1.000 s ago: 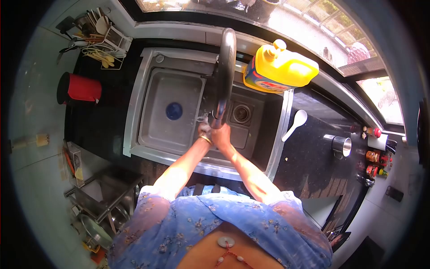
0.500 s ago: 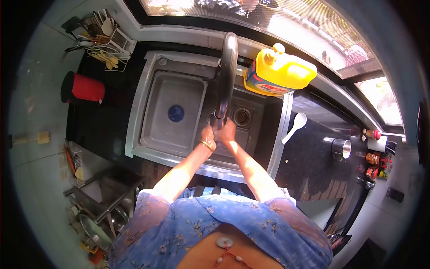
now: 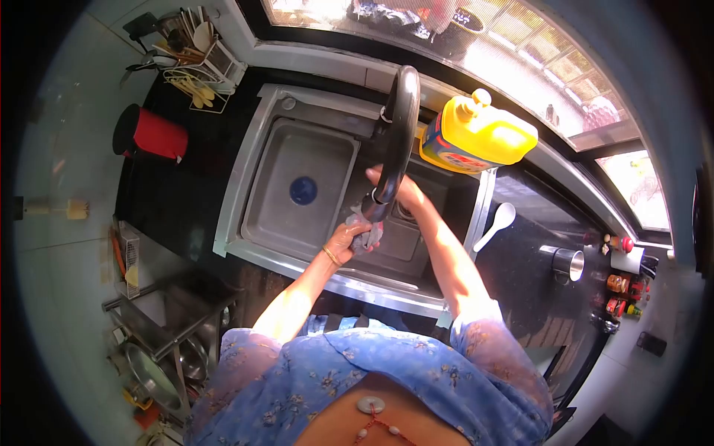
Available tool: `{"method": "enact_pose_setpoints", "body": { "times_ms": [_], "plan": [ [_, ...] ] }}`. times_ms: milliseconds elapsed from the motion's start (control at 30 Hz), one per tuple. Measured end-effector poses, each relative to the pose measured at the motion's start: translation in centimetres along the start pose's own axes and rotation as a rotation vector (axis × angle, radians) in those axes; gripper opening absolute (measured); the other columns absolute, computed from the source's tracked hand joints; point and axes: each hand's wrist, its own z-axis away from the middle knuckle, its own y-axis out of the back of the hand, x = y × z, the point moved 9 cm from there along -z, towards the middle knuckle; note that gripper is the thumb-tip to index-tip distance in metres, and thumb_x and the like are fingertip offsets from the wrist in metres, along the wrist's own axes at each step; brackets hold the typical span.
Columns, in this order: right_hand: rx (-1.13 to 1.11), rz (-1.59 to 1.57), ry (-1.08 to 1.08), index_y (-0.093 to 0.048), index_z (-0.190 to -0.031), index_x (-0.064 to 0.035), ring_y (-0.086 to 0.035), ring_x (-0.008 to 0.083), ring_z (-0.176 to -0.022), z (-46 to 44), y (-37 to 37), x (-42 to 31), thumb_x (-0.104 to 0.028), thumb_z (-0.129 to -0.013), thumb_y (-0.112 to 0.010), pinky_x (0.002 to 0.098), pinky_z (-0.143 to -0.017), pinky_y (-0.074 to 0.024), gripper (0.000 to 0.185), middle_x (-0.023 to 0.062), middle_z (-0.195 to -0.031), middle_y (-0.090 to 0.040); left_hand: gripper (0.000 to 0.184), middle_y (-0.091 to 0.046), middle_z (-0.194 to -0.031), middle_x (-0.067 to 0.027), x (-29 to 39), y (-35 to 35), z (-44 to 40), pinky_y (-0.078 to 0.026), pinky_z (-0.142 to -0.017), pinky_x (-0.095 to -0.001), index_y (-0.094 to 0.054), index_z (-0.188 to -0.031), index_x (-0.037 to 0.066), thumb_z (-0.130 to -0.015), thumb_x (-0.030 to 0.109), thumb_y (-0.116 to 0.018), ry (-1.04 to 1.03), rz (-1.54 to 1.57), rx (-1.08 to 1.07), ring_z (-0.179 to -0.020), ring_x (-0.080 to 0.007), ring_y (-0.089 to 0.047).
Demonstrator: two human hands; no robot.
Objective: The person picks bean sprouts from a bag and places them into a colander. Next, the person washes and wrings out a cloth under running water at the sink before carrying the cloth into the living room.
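Note:
My left hand (image 3: pixel 346 242) is closed around a crumpled, wet-looking greyish cloth (image 3: pixel 368 236) just below the spout end of the dark faucet (image 3: pixel 401 111). Behind the faucet's curved neck, my right hand (image 3: pixel 405 192) reaches across toward the far side of the sink. Fingertips show left of the neck, while the neck hides most of the other fingers, so its grip cannot be made out. Both hands are over the double sink (image 3: pixel 260 193), whose left basin has a blue drain cover (image 3: pixel 303 190).
A yellow jug (image 3: pixel 483 134) stands at the sink's back right. On the right counter lie a white spoon (image 3: pixel 497 223) and a metal cup (image 3: pixel 567 263). A red container (image 3: pixel 160 137) and a utensil rack (image 3: pixel 216 70) are at the left.
My right hand has left my left hand and moved up behind the faucet neck. The cloth now shows in my left hand, which has drawn slightly toward me. The view has shifted a little.

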Motion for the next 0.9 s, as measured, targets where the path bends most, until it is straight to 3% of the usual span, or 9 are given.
{"method": "enact_pose_setpoints", "body": {
  "times_ms": [100,233,333,433,567,633,700,800,900],
  "plan": [
    [-0.075,0.006,0.099,-0.059,-0.109,0.0012,-0.058,0.0159,-0.084,-6.1,0.9,-2.8,-0.037,-0.084,-0.057,0.0281,-0.074,-0.0473,0.045,0.0102,-0.097,-0.062,0.032,-0.063,-0.087,-0.0122,-0.5,0.1,0.3,-0.051,-0.049,-0.0288,-0.053,-0.107,0.003,-0.080,0.016,-0.064,0.022,0.063,-0.011,-0.068,-0.0253,-0.064],
    [0.105,0.034,0.227,-0.056,-0.098,-0.0005,-0.055,0.0144,-0.083,-5.7,1.4,-4.9,-0.027,-0.080,-0.061,0.0291,-0.071,-0.0446,0.032,0.0055,-0.090,-0.059,0.030,-0.063,-0.087,-0.0144,-0.6,-0.5,0.9,-0.052,-0.052,-0.0309,-0.055,-0.103,-0.001,-0.079,0.013,-0.065,0.003,0.187,-0.039,-0.069,-0.0258,-0.063],
    [-0.041,-0.517,-0.035,-0.054,-0.108,-0.0016,-0.053,0.0207,-0.104,0.7,-0.1,-1.1,-0.041,-0.082,-0.059,0.0342,-0.088,-0.0415,0.048,0.0133,-0.113,-0.055,0.045,-0.058,-0.101,-0.0193,-0.3,-2.3,1.7,-0.050,-0.058,-0.0282,-0.046,-0.118,0.003,-0.079,0.015,-0.065,-0.022,0.231,-0.154,-0.075,-0.0223,-0.059],
    [-0.110,-1.063,-0.256,-0.047,-0.120,-0.0025,-0.051,0.0265,-0.110,6.4,-3.3,11.4,-0.054,-0.081,-0.054,0.0414,-0.095,-0.0389,0.065,0.0176,-0.123,-0.049,0.051,-0.055,-0.107,-0.0226,-0.8,-5.9,2.1,-0.049,-0.061,-0.0280,-0.043,-0.122,0.001,-0.078,0.014,-0.065,0.001,0.285,-0.313,-0.077,-0.0208,-0.056],
    [-0.237,-1.381,-0.111,-0.039,-0.127,-0.0014,-0.050,0.0321,-0.112,11.0,-5.5,7.4,-0.050,-0.077,-0.061,0.0465,-0.095,-0.0391,0.073,0.0207,-0.124,-0.047,0.048,-0.055,-0.107,-0.0228,-5.0,-7.1,0.4,-0.048,-0.060,-0.0274,-0.044,-0.120,0.001,-0.078,0.016,-0.065,0.181,0.320,-0.328,-0.079,-0.0209,-0.056],
    [-0.292,-1.211,0.095,-0.043,-0.123,0.0008,-0.052,0.0325,-0.109,12.0,-3.8,1.9,-0.035,-0.075,-0.067,0.0449,-0.094,-0.0415,0.065,0.0230,-0.119,-0.050,0.046,-0.055,-0.108,-0.0231,-6.6,-7.2,-0.1,-0.050,-0.063,-0.0288,-0.045,-0.119,0.001,-0.080,0.016,-0.064,0.294,0.308,-0.299,-0.083,-0.0230,-0.058],
    [-0.250,-0.980,0.050,-0.056,-0.098,0.0032,-0.062,0.0294,-0.089,11.4,-2.7,2.0,-0.017,-0.072,-0.065,0.0414,-0.084,-0.0490,0.034,0.0202,-0.091,-0.062,0.042,-0.053,-0.112,-0.0232,-5.7,-8.1,0.7,-0.052,-0.065,-0.0310,-0.046,-0.117,0.000,-0.081,0.016,-0.063,0.232,0.253,-0.207,-0.087,-0.0261,-0.059],
    [-0.159,-0.983,-0.036,-0.056,-0.093,0.0038,-0.063,0.0273,-0.078,11.6,-1.9,2.2,-0.012,-0.073,-0.064,0.0372,-0.074,-0.0523,0.027,0.0132,-0.076,-0.061,0.029,-0.056,-0.103,-0.0156,-3.8,-12.4,3.7,-0.053,-0.067,-0.0348,-0.049,-0.108,0.003,-0.083,0.012,-0.061,0.249,0.263,-0.237,-0.088,-0.0272,-0.059],
    [-0.039,-0.994,-0.072,-0.056,-0.092,0.0037,-0.061,0.0202,-0.063,11.4,-1.5,2.8,-0.011,-0.076,-0.065,0.0313,-0.062,-0.0532,0.024,0.0083,-0.066,-0.057,0.035,-0.056,-0.097,-0.0147,-4.6,-11.4,2.4,-0.052,-0.064,-0.0340,-0.049,-0.110,0.001,-0.082,0.015,-0.063,0.259,0.245,-0.332,-0.084,-0.0267,-0.058]
  ]
}}
